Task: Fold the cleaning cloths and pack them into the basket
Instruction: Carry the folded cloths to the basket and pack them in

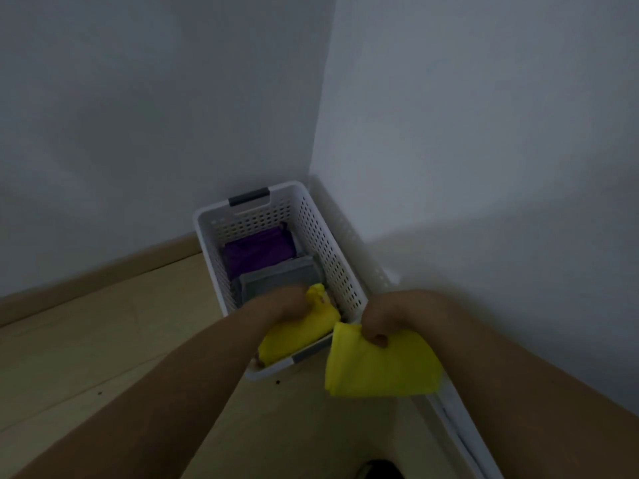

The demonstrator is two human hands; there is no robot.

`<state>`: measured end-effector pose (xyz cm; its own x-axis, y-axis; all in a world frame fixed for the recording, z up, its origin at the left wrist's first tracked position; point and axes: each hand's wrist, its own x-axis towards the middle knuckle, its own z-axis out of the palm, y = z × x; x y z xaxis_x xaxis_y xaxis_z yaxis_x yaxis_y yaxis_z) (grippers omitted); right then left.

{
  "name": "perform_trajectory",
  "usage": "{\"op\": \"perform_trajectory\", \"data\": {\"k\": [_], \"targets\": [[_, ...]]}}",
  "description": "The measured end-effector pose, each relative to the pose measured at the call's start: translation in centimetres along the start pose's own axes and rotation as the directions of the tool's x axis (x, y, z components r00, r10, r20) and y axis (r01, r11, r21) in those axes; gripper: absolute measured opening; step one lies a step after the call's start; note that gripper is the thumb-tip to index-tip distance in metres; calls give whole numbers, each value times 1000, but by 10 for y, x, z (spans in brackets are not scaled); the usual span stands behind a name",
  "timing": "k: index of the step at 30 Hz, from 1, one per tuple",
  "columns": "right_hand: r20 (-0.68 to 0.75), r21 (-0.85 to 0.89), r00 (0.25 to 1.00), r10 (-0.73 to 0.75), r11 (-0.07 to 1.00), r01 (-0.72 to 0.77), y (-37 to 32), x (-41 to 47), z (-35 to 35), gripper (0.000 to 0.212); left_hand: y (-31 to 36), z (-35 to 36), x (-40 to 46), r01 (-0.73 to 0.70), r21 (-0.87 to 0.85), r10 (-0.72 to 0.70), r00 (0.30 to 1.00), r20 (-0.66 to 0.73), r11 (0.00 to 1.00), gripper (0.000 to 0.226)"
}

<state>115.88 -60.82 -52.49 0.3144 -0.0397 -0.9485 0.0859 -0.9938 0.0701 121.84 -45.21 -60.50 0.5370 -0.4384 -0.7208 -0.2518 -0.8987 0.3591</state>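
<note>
L hand [294,304] grips a yellow cloth [294,335] w/ curled fingers, down in the near end of the basket [340,267]. R hand [375,321] pinches a 2nd yellow cloth [380,368], just right of it.

Left hand [294,304] pressing yellow cloth [297,335] into basket [340,267], right hand [375,321] gripping another

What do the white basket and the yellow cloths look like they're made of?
The basket looks like moulded plastic with a smooth matte finish: rigid walls punched with even rows of holes. The yellow cloths look like soft fabric, maybe microfibre: matte, draping and creasing; the weave is too blurred to tell.
</note>
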Motion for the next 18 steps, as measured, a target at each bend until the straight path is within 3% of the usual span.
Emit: {"op": "perform_trajectory", "data": {"k": [3, 6, 8, 9, 12, 15, 18], "targets": [[18, -101, 999, -33, 994, 35, -6, -11, -13, 36, 1, -5, -3, -32, 124, 46, 993, -109, 992, 50], [1, -128, 998, -59, 990, 59, -8, -28, -40, 20, -6, -24, -15, -50, 280, 74, 994, -76, 959, 48], [-106, -25, 993, -61, 998, 58, -10, -40, -65, 9, -18, -41, -30, -19, 313, 45, 996, -74, 949, 38], [-167, 21, 984, -55, 998, 60, -13, -44, -78, 14, -27, -51, -39, 0, 330, 38, 993, -110, 944, 35], [-321, -5, 943, -87, 996, 90, -30, -50, -114, 15, -56, -80, -72, 105, 484, 34, 962, -269, 869, 32], [-447, -19, 882, -149, 987, 157, -55, -33, -130, 15, -78, -98, -104, 251, 597, 10, 917, -398, 762, 44], [-532, -15, 820, -213, 970, 243, -79, -3, -137, 20, -90, -103, -120, 301, 582, -2, 889, -457, 755, 50]]}}
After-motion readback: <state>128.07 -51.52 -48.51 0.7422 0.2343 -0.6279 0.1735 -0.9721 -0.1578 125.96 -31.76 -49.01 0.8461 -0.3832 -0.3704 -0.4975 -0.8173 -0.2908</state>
